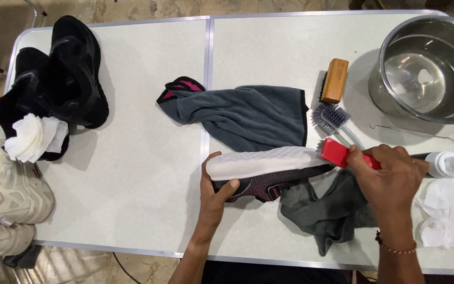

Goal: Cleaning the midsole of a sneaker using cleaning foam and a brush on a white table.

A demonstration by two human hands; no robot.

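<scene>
At the near edge of the white worktop (132,173), we gripped the heel of a maroon shoe (261,184) with our left hand (214,192), holding it on its side so its white sole (264,162) faced up. Our right hand (390,176) was clenched around a red-handled brush (337,152), whose head met the toe end of the sole. A dark grey towel (248,115) lay just beyond the shoe and another grey cloth (332,210) beneath our right hand. A wooden brush (334,80), a grey-bristled brush (329,118) and a steel bowl (426,68) sat far right; black shoes (64,79) stood far left.
</scene>
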